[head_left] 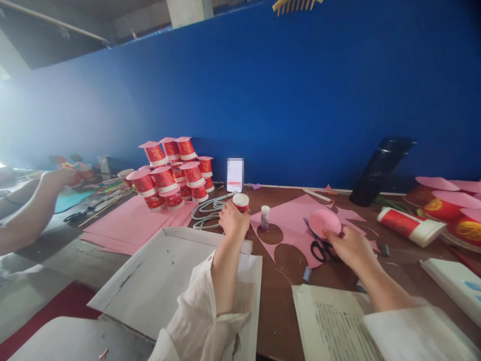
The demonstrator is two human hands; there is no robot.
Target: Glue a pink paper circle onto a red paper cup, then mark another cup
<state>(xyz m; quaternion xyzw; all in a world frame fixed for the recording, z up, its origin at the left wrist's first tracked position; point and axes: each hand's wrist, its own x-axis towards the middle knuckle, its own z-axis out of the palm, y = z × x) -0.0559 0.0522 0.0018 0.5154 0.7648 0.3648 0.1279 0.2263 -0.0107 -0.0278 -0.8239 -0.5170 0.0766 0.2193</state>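
My left hand (234, 219) is closed round a small red-and-white paper cup (241, 201), whose white rim faces up. In my right hand (351, 246) a round pink paper disc (324, 221) is pinched by its near edge. Black-handled scissors (318, 250) lie just under and beside the disc. Below them spreads a pink sheet (293, 213) with round holes cut out of it. A glue stick (265, 217) stands upright between my hands.
Red cups topped with pink paper (163, 178) are stacked at the left near a phone (235, 174). Pink sheets (131, 220) and grey cardboard (161, 276) lie in front. A black bottle (379, 170) and a lying paper cup (409, 225) are right. Another person's arm (26, 208) reaches in left.
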